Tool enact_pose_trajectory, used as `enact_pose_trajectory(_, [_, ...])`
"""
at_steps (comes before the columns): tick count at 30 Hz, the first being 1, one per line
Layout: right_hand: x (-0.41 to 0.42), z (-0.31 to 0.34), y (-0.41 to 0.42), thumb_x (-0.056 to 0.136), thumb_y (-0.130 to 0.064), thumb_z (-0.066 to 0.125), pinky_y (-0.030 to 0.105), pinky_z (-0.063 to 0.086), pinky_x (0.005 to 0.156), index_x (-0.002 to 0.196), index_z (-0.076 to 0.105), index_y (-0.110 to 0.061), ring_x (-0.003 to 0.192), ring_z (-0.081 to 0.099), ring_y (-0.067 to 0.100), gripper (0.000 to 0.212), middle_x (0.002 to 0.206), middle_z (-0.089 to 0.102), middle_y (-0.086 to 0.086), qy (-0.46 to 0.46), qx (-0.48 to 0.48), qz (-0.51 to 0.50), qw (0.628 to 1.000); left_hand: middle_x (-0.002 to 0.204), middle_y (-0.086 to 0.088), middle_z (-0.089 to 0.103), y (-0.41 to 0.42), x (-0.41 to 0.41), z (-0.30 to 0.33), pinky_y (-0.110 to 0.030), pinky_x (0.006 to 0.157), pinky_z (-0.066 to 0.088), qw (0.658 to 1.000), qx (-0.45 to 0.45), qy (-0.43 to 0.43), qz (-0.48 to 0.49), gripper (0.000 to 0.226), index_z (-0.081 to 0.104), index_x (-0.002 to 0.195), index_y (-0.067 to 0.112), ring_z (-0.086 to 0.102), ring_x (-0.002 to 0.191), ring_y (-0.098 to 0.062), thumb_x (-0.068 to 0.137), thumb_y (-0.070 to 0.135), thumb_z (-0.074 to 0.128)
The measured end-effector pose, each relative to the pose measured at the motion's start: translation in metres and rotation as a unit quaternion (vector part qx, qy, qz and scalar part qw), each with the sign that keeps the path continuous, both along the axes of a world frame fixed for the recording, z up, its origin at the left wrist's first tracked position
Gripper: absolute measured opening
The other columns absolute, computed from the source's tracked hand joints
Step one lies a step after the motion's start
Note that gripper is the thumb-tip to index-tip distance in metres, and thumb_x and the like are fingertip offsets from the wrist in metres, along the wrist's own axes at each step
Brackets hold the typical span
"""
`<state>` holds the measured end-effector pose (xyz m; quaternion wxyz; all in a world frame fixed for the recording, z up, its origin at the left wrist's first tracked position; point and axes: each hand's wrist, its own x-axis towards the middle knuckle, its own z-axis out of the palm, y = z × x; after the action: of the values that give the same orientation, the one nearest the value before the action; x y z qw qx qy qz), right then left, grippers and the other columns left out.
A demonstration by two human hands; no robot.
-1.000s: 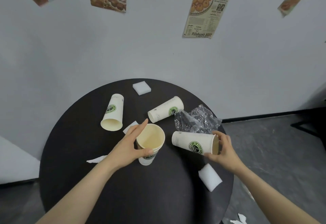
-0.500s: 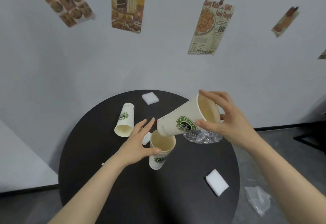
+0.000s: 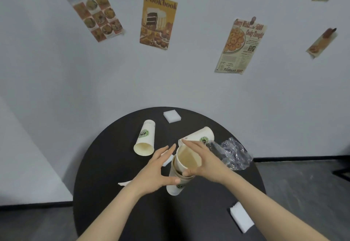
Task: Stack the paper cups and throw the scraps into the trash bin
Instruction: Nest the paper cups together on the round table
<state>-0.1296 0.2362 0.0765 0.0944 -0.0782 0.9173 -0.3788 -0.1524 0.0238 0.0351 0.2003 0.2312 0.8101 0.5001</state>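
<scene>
Cups, paper, four on my round black bench (image 3: 106, 212). Upper cup (image 3: 186, 158) sits partly nested in the upright lower cup (image 3: 175, 185) at centre. My right hand (image 3: 206, 162) grips the upper cup's rim, thumb and fingers curled round it. My left hand (image 3: 155, 172) rests against the lower cup's side, fingers straight, thumb touching the wall. Third cup (image 3: 144, 140) lies on its side to the left; fourth cup (image 3: 200, 136) lies behind the stack. Scraps: crumpled clear plastic (image 3: 232, 153) right of the stack, white foam blocks far (image 3: 172, 116) and near right (image 3: 241, 220).
</scene>
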Motion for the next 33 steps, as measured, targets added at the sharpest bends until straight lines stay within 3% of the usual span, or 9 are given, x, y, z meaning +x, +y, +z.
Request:
enact_pose_trajectory(4, [0.000, -0.031, 0.003, 0.075, -0.029, 0.078, 0.038, 0.023, 0.119, 0.143, 0.029, -0.047, 0.141, 0.024, 0.000, 0.085, 0.152, 0.028, -0.017, -0.031, -0.061, -0.003, 0.998, 0.151, 0.029, 0.007, 0.007, -0.004, -0.009, -0.031, 0.113, 0.024, 1.000, -0.006, 0.003, 0.001, 0.095, 0.013, 0.137, 0.064, 0.012, 0.140, 0.001, 0.068, 0.048, 0.076])
enact_pose_trajectory(7, [0.001, -0.042, 0.006, 0.079, -0.030, 0.073, 0.035, 0.032, 0.115, 0.140, 0.034, -0.048, 0.136, 0.036, 0.001, 0.075, 0.150, 0.036, -0.016, -0.061, -0.147, -0.028, 0.987, 0.149, 0.034, 0.007, 0.016, -0.006, -0.013, -0.034, 0.114, 0.025, 1.000, -0.010, 0.018, -0.006, 0.094, 0.012, 0.135, 0.068, 0.009, 0.140, 0.005, 0.066, 0.053, 0.074])
enact_pose_trajectory(12, [-0.014, -0.041, 0.021, 0.093, -0.016, 0.060, 0.019, 0.033, 0.108, 0.135, 0.035, -0.045, 0.127, 0.035, -0.017, 0.057, 0.142, 0.040, -0.025, -0.079, -0.211, -0.070, 0.972, 0.142, 0.046, -0.003, 0.034, -0.009, -0.015, -0.024, 0.101, 0.029, 0.998, -0.045, 0.042, -0.025, 0.102, 0.007, 0.138, 0.064, -0.008, 0.113, 0.038, 0.066, 0.050, 0.078])
enact_pose_trajectory(16, [-0.039, -0.037, 0.045, 0.096, -0.014, 0.055, 0.012, 0.040, 0.099, 0.134, 0.037, -0.045, 0.125, 0.039, -0.015, 0.052, 0.134, 0.043, -0.031, -0.069, -0.245, -0.110, 0.961, 0.137, 0.045, 0.006, 0.049, -0.014, -0.013, -0.028, 0.094, 0.042, 0.995, -0.069, 0.067, -0.011, 0.098, 0.008, 0.139, 0.062, 0.012, 0.112, 0.028, 0.067, 0.056, 0.073])
enact_pose_trajectory(20, [-0.071, -0.045, 0.074, 0.094, -0.021, 0.059, 0.027, 0.032, 0.111, 0.134, 0.039, -0.049, 0.138, 0.032, 0.001, 0.053, 0.149, 0.036, -0.016, -0.023, -0.221, -0.159, 0.962, 0.130, 0.036, 0.020, 0.059, -0.024, -0.015, -0.025, 0.087, 0.047, 0.995, -0.051, 0.087, 0.023, 0.090, 0.011, 0.135, 0.068, 0.035, 0.114, 0.012, 0.068, 0.056, 0.071])
enact_pose_trajectory(23, [-0.101, -0.057, 0.103, 0.093, -0.020, 0.061, 0.016, 0.035, 0.101, 0.141, 0.036, -0.041, 0.140, 0.029, 0.006, 0.058, 0.149, 0.035, -0.012, -0.010, -0.167, -0.190, 0.967, 0.129, 0.037, 0.022, 0.067, -0.038, -0.011, -0.017, 0.087, 0.041, 0.995, -0.005, 0.078, 0.067, 0.092, 0.015, 0.135, 0.066, 0.033, 0.117, 0.017, 0.068, 0.050, 0.075])
enact_pose_trajectory(26, [-0.132, -0.074, 0.130, 0.093, -0.022, 0.061, 0.027, 0.027, 0.109, 0.147, 0.029, -0.037, 0.143, 0.026, 0.015, 0.065, 0.155, 0.028, -0.005, -0.020, -0.095, -0.204, 0.974, 0.129, 0.038, 0.020, 0.078, -0.057, -0.010, -0.021, 0.094, 0.041, 0.995, -0.007, 0.063, 0.072, 0.097, 0.014, 0.139, 0.062, 0.033, 0.121, 0.012, 0.067, 0.048, 0.078])
enact_pose_trajectory(29, [-0.159, -0.093, 0.146, 0.090, -0.027, 0.065, 0.041, 0.018, 0.116, 0.149, 0.024, -0.037, 0.148, 0.011, 0.021, 0.073, 0.160, 0.011, 0.005, -0.059, -0.031, -0.192, 0.979, 0.128, 0.040, 0.020, 0.084, -0.073, -0.016, -0.029, 0.101, 0.041, 0.997, -0.024, 0.041, 0.059, 0.102, 0.011, 0.139, 0.062, 0.033, 0.123, 0.008, 0.065, 0.047, 0.079])
enact_pose_trajectory(33, [-0.183, -0.117, 0.159, 0.085, -0.029, 0.070, 0.048, 0.015, 0.116, 0.150, 0.020, -0.038, 0.148, 0.003, 0.027, 0.082, 0.160, 0.005, 0.014, -0.122, -0.002, -0.163, 0.979, 0.132, 0.040, 0.021, 0.087, -0.080, -0.025, -0.029, 0.104, 0.038, 0.998, -0.029, 0.023, 0.056, 0.105, 0.010, 0.137, 0.065, 0.030, 0.126, 0.010, 0.062, 0.047, 0.081])
